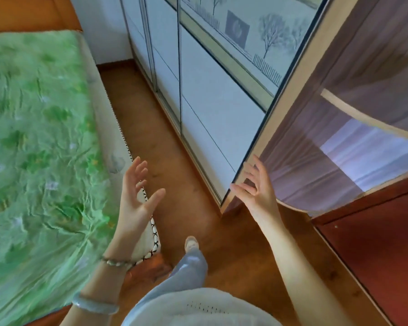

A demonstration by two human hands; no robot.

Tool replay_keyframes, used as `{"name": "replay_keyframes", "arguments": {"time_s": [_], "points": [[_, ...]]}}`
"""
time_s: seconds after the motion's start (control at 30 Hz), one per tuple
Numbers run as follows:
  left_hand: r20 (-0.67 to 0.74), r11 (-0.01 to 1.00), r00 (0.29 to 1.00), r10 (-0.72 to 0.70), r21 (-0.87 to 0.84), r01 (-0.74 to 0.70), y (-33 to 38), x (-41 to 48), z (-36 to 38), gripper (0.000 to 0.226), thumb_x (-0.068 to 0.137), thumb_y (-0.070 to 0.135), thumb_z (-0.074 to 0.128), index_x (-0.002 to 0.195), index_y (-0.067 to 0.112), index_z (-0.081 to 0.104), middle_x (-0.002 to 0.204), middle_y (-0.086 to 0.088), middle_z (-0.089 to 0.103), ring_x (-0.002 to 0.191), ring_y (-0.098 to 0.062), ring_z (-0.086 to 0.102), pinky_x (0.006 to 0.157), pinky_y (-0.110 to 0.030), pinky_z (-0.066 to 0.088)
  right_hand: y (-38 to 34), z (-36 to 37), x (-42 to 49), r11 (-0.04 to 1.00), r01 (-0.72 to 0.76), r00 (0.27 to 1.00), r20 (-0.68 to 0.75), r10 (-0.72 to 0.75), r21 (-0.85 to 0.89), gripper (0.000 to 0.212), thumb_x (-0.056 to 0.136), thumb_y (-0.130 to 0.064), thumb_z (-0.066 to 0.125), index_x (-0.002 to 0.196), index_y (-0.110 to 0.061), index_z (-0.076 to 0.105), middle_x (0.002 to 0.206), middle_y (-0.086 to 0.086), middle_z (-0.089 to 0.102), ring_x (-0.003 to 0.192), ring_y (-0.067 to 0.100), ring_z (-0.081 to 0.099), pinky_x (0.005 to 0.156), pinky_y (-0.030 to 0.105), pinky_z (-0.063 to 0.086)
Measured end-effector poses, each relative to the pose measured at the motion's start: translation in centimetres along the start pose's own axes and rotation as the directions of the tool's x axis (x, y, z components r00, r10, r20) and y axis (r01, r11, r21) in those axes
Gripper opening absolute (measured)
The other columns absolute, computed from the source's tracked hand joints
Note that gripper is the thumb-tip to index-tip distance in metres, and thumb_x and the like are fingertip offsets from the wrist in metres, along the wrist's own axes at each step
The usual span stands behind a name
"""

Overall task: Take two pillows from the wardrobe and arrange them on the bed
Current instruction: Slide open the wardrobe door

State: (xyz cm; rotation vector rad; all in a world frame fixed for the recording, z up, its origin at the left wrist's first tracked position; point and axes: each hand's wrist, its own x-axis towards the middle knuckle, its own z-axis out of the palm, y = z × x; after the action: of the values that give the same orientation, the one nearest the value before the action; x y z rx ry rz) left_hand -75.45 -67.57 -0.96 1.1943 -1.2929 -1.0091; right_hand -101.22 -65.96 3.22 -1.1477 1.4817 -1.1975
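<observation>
My right hand (257,192) is spread wide at the edge of the sliding wardrobe door (222,125). My left hand (137,194) is open, holding nothing, by the edge of the bed (33,137).

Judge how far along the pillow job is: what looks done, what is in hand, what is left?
Done: the tree-printed sliding wardrobe door stands open, showing pale lilac fabric on a shelf. In hand: nothing; the right hand is open at the door's edge, the left hand open and empty. Left: both pillows; none shows on the green fuzzy bed cover.
</observation>
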Motion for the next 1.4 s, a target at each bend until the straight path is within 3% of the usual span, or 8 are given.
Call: {"name": "replay_keyframes", "arguments": {"time_s": [0.13, 0.3, 0.57, 0.73, 1.03, 1.17, 1.3, 1.4], "points": [[-0.076, 1.0, 0.997, -0.001, 0.028, 0.003, -0.4, 7.0, 0.3, 0.082, 0.075, 0.038, 0.072, 0.147, 0.028, 0.033, 0.146, 0.004, 0.047, 0.135, -0.011, 0.044, 0.111, -0.04, 0.037, -1.8, 2.0, 8.6, 0.999, 0.028, 0.996, 0.085, -0.026, -0.018, 0.077, 0.081, -0.008, 0.072, 0.139, -0.038, 0.032, 0.141, -0.005, 0.045, 0.126, 0.007, 0.046, 0.107, 0.041, 0.04], [-0.177, 1.0, 0.984, -0.005, 0.028, 0.01, -0.1, 15.1, 0.2, 0.082, 0.073, 0.038, 0.072, 0.144, 0.029, 0.035, 0.145, 0.003, 0.047, 0.134, -0.012, 0.045, 0.113, -0.041, 0.036, -4.1, 4.8, 18.6, 0.998, 0.052, 0.982, 0.182, -0.046, -0.029, 0.076, 0.081, -0.014, 0.073, 0.139, -0.041, 0.032, 0.141, -0.009, 0.045, 0.126, 0.003, 0.045, 0.107, 0.039, 0.041], [-0.306, 0.997, 0.952, -0.027, 0.056, 0.046, -1.7, 25.4, -1.9, 0.081, 0.076, 0.026, 0.073, 0.146, 0.027, 0.033, 0.143, 0.011, 0.046, 0.133, -0.004, 0.045, 0.109, -0.025, 0.037, -6.0, 11.4, 31.4, 0.997, 0.072, 0.953, 0.298, -0.059, -0.034, 0.075, 0.08, -0.014, 0.074, 0.136, -0.043, 0.032, 0.143, -0.005, 0.044, 0.128, 0.008, 0.044, 0.103, 0.029, 0.043], [-0.364, 0.997, 0.931, -0.014, 0.069, 0.043, -4.1, 34.5, -4.2, 0.082, 0.073, 0.038, 0.073, 0.145, 0.031, 0.034, 0.145, 0.01, 0.046, 0.132, -0.001, 0.044, 0.104, -0.013, 0.037, -6.5, 16.5, 41.7, 0.997, 0.075, 0.94, 0.336, -0.063, -0.023, 0.079, 0.081, -0.012, 0.073, 0.144, -0.032, 0.03, 0.144, -0.004, 0.042, 0.128, 0.011, 0.044, 0.096, 0.02, 0.042], [-0.406, 0.995, 0.913, -0.037, 0.068, 0.07, -5.8, 54.7, -7.8, 0.074, 0.078, 0.028, 0.074, 0.14, 0.044, 0.036, 0.143, 0.018, 0.046, 0.134, 0.0, 0.041, 0.108, -0.024, 0.035, -10.1, 26.1, 61.8, 0.996, 0.08, 0.926, 0.369, -0.086, 0.032, 0.079, 0.081, -0.012, 0.073, 0.144, -0.034, 0.029, 0.146, -0.004, 0.042, 0.129, 0.009, 0.044, 0.093, 0.016, 0.043], [-0.396, 0.994, 0.917, -0.05, 0.07, 0.085, -6.2, 61.5, -8.6, 0.076, 0.079, 0.031, 0.074, 0.143, 0.037, 0.034, 0.146, 0.011, 0.045, 0.134, -0.003, 0.042, 0.11, -0.028, 0.035, -11.8, 29.0, 67.9, 0.997, 0.075, 0.921, 0.382, -0.083, 0.037, 0.081, 0.081, -0.013, 0.073, 0.145, -0.033, 0.029, 0.145, -0.005, 0.042, 0.129, 0.006, 0.043, 0.1, 0.023, 0.042], [-0.369, 0.993, 0.928, -0.051, 0.079, 0.086, -7.2, 67.4, -9.8, 0.073, 0.079, 0.022, 0.071, 0.14, 0.038, 0.035, 0.145, 0.008, 0.046, 0.134, -0.003, 0.042, 0.112, -0.03, 0.035, -12.7, 31.4, 72.4, 0.997, 0.069, 0.917, 0.391, -0.075, 0.029, 0.08, 0.081, -0.015, 0.074, 0.145, -0.036, 0.029, 0.144, -0.008, 0.043, 0.129, 0.004, 0.043, 0.098, 0.019, 0.042], [-0.338, 0.994, 0.94, -0.05, 0.078, 0.081, -8.5, 72.2, -11.2, 0.076, 0.078, 0.021, 0.071, 0.144, 0.031, 0.035, 0.145, 0.006, 0.046, 0.134, -0.004, 0.042, 0.111, -0.032, 0.036, -12.8, 33.2, 75.8, 0.998, 0.07, 0.93, 0.361, -0.066, 0.003, 0.078, 0.08, -0.015, 0.074, 0.142, -0.039, 0.032, 0.143, -0.007, 0.044, 0.128, 0.005, 0.044, 0.103, 0.027, 0.042]]}}
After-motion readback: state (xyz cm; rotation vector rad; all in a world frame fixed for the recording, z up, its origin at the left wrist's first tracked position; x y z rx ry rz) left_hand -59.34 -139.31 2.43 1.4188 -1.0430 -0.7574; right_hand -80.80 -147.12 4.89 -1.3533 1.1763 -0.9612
